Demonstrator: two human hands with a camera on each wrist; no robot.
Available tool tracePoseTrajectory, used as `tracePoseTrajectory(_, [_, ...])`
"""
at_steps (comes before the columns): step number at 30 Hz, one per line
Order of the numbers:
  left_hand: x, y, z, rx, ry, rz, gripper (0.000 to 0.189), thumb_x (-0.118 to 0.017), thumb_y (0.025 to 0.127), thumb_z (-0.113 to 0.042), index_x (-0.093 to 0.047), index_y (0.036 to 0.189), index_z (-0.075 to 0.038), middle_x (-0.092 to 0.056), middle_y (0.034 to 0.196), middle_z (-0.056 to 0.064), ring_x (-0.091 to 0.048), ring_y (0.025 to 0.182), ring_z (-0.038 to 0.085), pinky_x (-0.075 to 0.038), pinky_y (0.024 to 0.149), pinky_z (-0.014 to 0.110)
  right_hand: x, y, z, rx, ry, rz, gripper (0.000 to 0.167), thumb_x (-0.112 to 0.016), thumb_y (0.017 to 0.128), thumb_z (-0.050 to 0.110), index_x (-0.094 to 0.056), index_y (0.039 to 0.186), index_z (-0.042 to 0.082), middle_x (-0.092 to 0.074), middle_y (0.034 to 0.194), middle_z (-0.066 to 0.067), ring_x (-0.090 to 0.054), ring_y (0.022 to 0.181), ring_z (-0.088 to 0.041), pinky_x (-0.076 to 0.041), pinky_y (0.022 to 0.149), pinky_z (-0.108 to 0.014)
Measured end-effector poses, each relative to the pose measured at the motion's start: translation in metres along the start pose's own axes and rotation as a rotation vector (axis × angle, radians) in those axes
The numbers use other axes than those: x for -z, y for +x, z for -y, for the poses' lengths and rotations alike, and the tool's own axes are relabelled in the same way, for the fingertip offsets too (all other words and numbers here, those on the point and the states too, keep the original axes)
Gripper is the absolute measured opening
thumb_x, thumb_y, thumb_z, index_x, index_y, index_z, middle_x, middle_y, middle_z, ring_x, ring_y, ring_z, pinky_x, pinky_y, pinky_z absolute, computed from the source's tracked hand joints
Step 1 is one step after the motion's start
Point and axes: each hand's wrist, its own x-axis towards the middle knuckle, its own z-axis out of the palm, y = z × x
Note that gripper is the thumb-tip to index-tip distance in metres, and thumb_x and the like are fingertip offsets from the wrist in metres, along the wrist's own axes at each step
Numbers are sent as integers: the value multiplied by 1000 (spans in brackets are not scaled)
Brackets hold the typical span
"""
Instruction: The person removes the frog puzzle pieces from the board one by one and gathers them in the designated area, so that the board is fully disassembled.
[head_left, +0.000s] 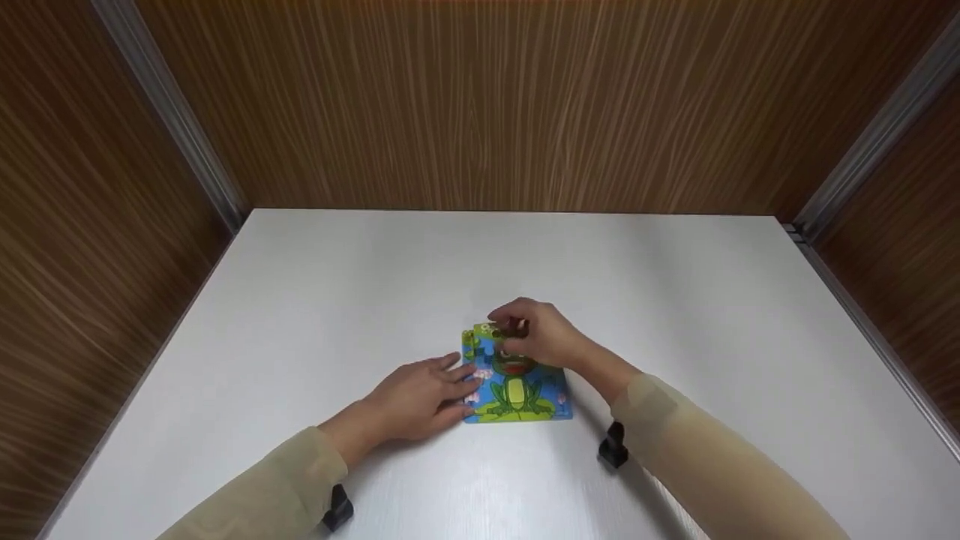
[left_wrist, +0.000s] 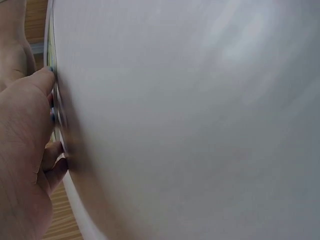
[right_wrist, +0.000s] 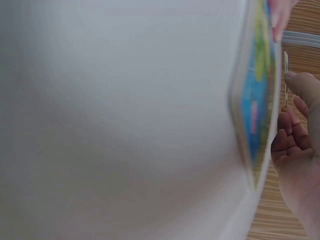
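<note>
A jigsaw puzzle (head_left: 516,394) with a green frog on a blue ground lies flat on the white table. Along its left edge my left hand (head_left: 417,391) rests with fingers spread, the fingertips touching the puzzle. My right hand (head_left: 553,334) is over the puzzle's upper right part and hides it. In the right wrist view, a thin puzzle piece (right_wrist: 286,62), seen edge-on, is pinched between thumb and fingers, raised off the board. The left wrist view shows the left hand (left_wrist: 25,135) low at the table, with the puzzle mostly hidden behind the fingers.
The white tabletop (head_left: 360,285) stretches around the puzzle. Wood-grain panels (head_left: 480,105) stand at the back and both sides, with metal strips (head_left: 169,105) at the corners. A black wrist mount (head_left: 613,447) hangs under the right sleeve, another (head_left: 339,508) under the left.
</note>
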Motion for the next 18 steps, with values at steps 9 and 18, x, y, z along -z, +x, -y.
tracePoseTrajectory(9, [-4,0,3,-5,-5,0,49,-54,110,-41,-62,151,-15,-54,156,7,-46,149,38,-42,118,49,41,-11,-6,14,-20,-101,38,-80,95,17,-74,132,10,-72,127,-3,-64,111,-24,-55,97,-47])
tracePoseTrajectory(18, [-6,-6,5,-11,-22,-9,48,-53,109,-40,-63,150,-16,-54,156,6,-46,148,37,-43,117,50,69,-25,-35,-29,-8,-194,37,-81,94,10,-74,130,6,-73,126,-7,-65,111,-27,-53,96,-46])
